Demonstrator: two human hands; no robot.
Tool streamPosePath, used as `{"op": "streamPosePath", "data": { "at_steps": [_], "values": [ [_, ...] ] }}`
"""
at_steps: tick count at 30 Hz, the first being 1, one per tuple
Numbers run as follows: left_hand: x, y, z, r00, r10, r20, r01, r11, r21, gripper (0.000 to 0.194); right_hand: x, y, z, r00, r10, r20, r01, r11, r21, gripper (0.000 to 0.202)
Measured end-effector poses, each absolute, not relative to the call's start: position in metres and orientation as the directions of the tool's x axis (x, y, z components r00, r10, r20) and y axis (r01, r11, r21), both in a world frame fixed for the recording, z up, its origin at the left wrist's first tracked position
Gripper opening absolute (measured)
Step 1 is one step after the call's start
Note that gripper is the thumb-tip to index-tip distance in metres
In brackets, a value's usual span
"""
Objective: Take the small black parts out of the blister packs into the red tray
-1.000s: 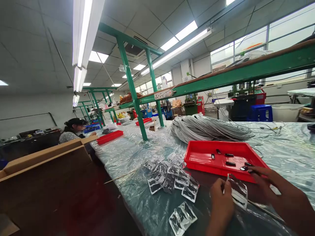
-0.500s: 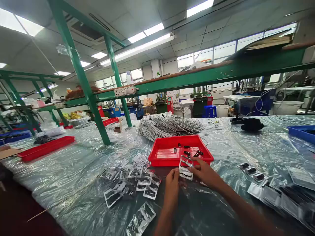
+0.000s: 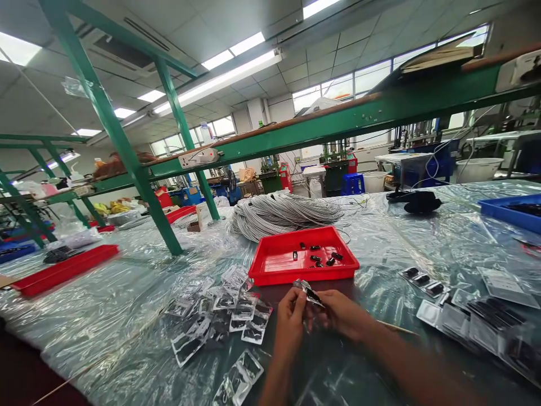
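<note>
Both of my hands meet just in front of the red tray point(image 3: 270, 276), around a small clear plastic blister pack point(image 3: 310, 294) with dark contents. My left hand point(image 3: 291, 311) pinches the pack's left end between thumb and fingers. On its right side, my right hand point(image 3: 341, 313) closes on the pack, its fingertips partly hidden and blurred. Several small black pieces point(image 3: 315, 247) lie in the tray. To the left of my hands is a loose pile of similar blister packs point(image 3: 224, 304), and another strip point(image 3: 240, 376) lies nearer to me.
Behind the tray sits a big coil of grey cable point(image 3: 283, 214). More packs point(image 3: 460, 321) are at the right, below a blue tray point(image 3: 511, 211). A green post point(image 3: 156, 217) rises at the left, beside another red tray point(image 3: 67, 269).
The pack has come down from the tray's front edge and now tilts between my hands. My right hand has lowered and its fingers have curled in. The whole view has shifted slightly.
</note>
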State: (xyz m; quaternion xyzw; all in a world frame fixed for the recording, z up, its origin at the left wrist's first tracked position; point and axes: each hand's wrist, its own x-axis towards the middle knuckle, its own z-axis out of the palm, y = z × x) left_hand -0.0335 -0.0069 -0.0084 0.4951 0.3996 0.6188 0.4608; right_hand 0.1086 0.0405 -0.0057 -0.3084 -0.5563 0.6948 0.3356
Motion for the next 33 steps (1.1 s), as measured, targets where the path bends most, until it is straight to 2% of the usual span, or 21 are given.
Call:
{"op": "streamPosePath", "data": {
  "at_steps": [2,5,7,8,11,13,15,21,25,29,33],
  "values": [
    [-0.034,-0.004,-0.010,-0.114,0.965,0.238,-0.152,-0.254,0.955,0.041,0.110,0.043,-0.004,-0.513,0.857,-0.038,-0.104,-0.106,-0.989,0.042],
    [-0.035,-0.002,-0.012,-0.153,0.960,0.234,-0.124,-0.254,0.959,0.041,0.116,0.047,0.009,-0.318,0.930,0.187,0.023,0.204,-0.979,0.032],
    [-0.034,-0.003,-0.010,-0.130,0.963,0.235,-0.121,-0.250,0.961,0.040,0.120,0.047,0.019,-0.359,0.866,0.349,0.150,0.423,-0.894,0.029],
    [-0.034,-0.004,-0.008,-0.101,0.966,0.237,-0.125,-0.248,0.961,0.039,0.122,0.046,0.023,-0.424,0.824,0.376,0.186,0.486,-0.854,0.029],
    [-0.033,-0.010,0.000,0.004,0.969,0.246,-0.140,-0.243,0.960,0.037,0.126,0.041,0.031,-0.584,0.755,0.298,0.179,0.477,-0.860,0.034],
    [-0.033,-0.014,0.004,0.044,0.966,0.254,-0.139,-0.246,0.959,0.036,0.130,0.040,0.035,-0.634,0.734,0.242,0.169,0.437,-0.884,0.034],
    [-0.033,-0.015,0.007,0.054,0.963,0.263,-0.124,-0.254,0.959,0.035,0.132,0.038,0.038,-0.662,0.710,0.238,0.186,0.464,-0.866,0.031],
    [-0.034,-0.015,0.007,0.057,0.962,0.267,-0.048,-0.265,0.963,0.035,0.137,0.042,0.039,-0.698,0.669,0.258,0.197,0.525,-0.828,0.025],
    [-0.033,-0.018,0.008,0.048,0.965,0.259,-0.017,-0.259,0.966,0.036,0.145,0.051,0.034,-0.644,0.710,0.284,0.303,0.577,-0.758,0.020],
    [-0.032,-0.017,0.005,0.005,0.967,0.254,0.004,-0.254,0.967,0.038,0.146,0.054,0.025,-0.654,0.709,0.263,0.317,0.573,-0.756,0.013],
    [-0.033,-0.010,-0.005,-0.078,0.970,0.230,0.028,-0.229,0.973,0.038,0.127,0.048,0.012,-0.596,0.691,0.410,0.389,0.694,-0.606,0.011]
  ]
}}
